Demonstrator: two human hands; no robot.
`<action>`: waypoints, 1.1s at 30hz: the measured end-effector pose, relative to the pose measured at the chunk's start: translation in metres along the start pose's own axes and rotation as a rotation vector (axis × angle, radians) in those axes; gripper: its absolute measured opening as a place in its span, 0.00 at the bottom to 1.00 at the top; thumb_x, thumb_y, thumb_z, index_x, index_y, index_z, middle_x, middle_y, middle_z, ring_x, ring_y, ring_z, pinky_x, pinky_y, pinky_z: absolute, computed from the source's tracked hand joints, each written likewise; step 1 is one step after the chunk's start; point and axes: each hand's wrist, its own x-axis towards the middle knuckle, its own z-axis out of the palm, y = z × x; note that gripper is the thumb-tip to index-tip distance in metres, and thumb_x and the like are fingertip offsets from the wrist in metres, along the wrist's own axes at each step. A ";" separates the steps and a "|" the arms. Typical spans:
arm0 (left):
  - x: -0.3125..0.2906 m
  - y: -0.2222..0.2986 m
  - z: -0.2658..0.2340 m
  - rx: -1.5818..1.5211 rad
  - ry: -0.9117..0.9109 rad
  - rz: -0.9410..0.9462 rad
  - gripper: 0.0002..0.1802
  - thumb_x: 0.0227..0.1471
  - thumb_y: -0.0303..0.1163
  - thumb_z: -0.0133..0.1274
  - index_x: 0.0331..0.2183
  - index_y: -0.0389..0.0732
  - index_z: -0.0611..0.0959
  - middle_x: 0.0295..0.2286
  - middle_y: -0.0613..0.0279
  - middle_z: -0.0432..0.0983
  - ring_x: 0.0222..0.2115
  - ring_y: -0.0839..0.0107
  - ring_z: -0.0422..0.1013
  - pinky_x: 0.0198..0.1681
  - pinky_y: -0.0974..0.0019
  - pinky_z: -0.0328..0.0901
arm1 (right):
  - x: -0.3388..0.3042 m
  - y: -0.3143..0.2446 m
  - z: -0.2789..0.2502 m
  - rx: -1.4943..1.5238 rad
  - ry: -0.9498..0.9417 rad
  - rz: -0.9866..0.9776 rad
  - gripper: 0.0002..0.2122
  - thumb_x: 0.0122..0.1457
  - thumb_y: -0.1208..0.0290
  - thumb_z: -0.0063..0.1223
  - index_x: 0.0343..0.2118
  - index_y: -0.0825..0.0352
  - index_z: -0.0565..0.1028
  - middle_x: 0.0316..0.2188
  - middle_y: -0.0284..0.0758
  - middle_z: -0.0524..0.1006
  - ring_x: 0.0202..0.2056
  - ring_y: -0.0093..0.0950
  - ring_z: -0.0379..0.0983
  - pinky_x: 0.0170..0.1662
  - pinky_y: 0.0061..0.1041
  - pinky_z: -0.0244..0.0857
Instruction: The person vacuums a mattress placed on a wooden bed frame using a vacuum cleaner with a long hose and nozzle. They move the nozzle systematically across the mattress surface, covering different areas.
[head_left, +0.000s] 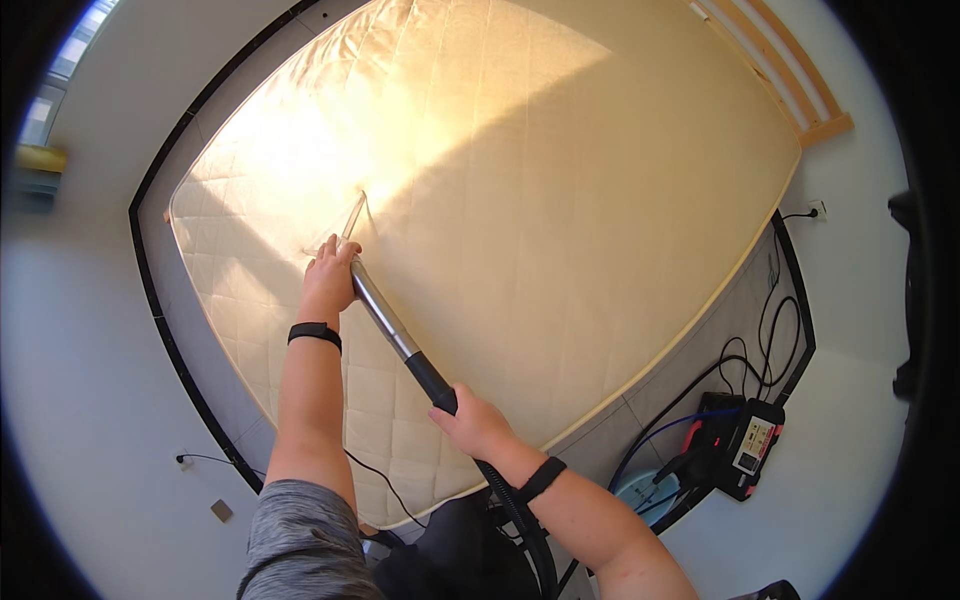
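A cream quilted mattress [600, 250] fills the middle of the head view, with bright sunlight over its far left part. Lying slantwise over it is a vacuum wand with a silver tube [382, 312] and a clear flat nozzle [352, 215] that appears to rest on the fabric. My left hand [331, 278] is closed round the wand's top end, just behind the nozzle. Lower down, my right hand [476, 425] wraps round the black grip [431, 382]. From there a black ribbed hose [520, 515] runs down past my right wrist. Fingers partly hide the nozzle's joint.
On the floor at the right stand a black-and-red machine [750, 455] and a light blue bucket [640, 492], with looping black cables [765, 370] beside them. A wooden slatted headboard [790, 70] borders the mattress at far right. A thin cord [385, 480] crosses the mattress's near corner.
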 end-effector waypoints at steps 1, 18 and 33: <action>-0.003 0.003 0.000 0.008 -0.027 -0.004 0.29 0.41 0.26 0.64 0.47 0.54 0.75 0.59 0.44 0.61 0.60 0.51 0.61 0.57 0.53 0.62 | -0.003 0.004 0.001 -0.026 0.005 -0.040 0.23 0.59 0.49 0.53 0.41 0.69 0.70 0.32 0.48 0.78 0.37 0.46 0.76 0.40 0.41 0.69; -0.287 0.207 0.085 -0.222 -0.175 0.171 0.24 0.47 0.23 0.54 0.48 0.53 0.76 0.61 0.39 0.56 0.61 0.40 0.55 0.56 0.46 0.61 | -0.292 0.207 0.029 0.054 0.074 0.243 0.22 0.57 0.54 0.59 0.45 0.69 0.70 0.29 0.46 0.78 0.32 0.45 0.77 0.36 0.39 0.69; -0.419 0.325 0.044 -0.199 -0.057 0.534 0.23 0.47 0.29 0.55 0.48 0.54 0.77 0.56 0.33 0.60 0.57 0.38 0.59 0.58 0.44 0.58 | -0.490 0.290 0.030 0.116 0.256 0.170 0.22 0.57 0.56 0.61 0.45 0.69 0.72 0.20 0.35 0.76 0.23 0.30 0.75 0.28 0.30 0.68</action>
